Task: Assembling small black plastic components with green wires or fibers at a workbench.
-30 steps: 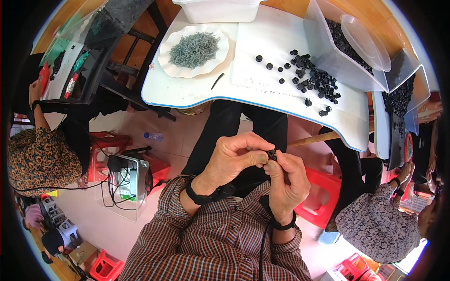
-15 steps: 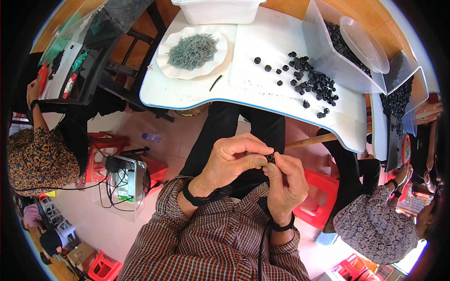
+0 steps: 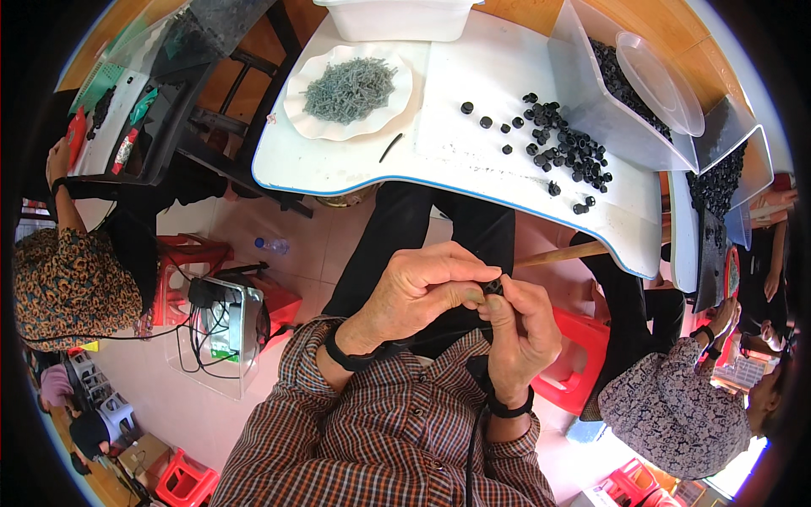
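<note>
Above my lap I hold a small black plastic part (image 3: 492, 288) with openings in its face. My right hand (image 3: 524, 329) pinches it between thumb and forefinger. From the other side, the thumb and forefinger of my left hand (image 3: 405, 291) close in against it; whether anything thin sits between these fingertips is hidden. Similar black plastic parts (image 3: 574, 156) lie scattered over the right half of the white table (image 3: 338, 169). On its left half a wavy-rimmed white plate (image 3: 296, 118) carries a heap of thin grey pin-like pieces (image 3: 351, 89). One black strip (image 3: 390, 148) lies near the plate.
A clear bin (image 3: 591, 101) of black parts with a round lid (image 3: 659, 80) stands at the table's right. At the back is a white tub (image 3: 401, 19). Co-workers sit left and right. Red stools (image 3: 574, 363) and a clear box with cables (image 3: 224, 329) are on the floor.
Both hands have shifted very slightly to the right, and the black part's face with its openings shows more plainly. The fingers keep their pinch.
</note>
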`<action>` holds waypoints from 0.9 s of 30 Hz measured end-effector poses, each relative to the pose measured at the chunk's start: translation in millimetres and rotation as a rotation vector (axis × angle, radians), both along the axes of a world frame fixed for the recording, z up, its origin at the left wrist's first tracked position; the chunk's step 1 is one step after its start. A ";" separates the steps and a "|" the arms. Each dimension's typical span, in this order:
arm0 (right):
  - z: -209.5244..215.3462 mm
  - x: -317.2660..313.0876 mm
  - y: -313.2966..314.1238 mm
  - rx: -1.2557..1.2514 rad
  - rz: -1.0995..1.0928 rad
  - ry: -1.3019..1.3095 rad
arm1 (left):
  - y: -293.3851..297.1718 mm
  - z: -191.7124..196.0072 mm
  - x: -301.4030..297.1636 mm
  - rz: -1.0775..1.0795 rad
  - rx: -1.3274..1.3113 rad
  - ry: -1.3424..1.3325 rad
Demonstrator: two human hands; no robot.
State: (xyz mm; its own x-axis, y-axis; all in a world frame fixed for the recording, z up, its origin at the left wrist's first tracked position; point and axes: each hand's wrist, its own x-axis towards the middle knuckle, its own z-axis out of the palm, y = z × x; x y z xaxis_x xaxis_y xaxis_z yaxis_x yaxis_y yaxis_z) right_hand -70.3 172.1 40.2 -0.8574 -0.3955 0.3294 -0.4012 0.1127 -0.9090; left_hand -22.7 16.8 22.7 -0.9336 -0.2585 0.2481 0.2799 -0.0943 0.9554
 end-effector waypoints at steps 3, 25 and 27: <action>1.2 0.3 -1.0 -0.020 0.014 -0.018 | -2.1 -1.2 -0.5 -0.009 -0.026 0.013; -0.7 -0.1 -1.3 -0.013 0.019 -0.011 | 2.1 -4.2 -1.4 -0.014 0.052 -0.011; -0.7 -0.2 -1.4 -0.010 0.022 0.002 | 2.8 -4.8 -1.3 -0.010 0.071 -0.019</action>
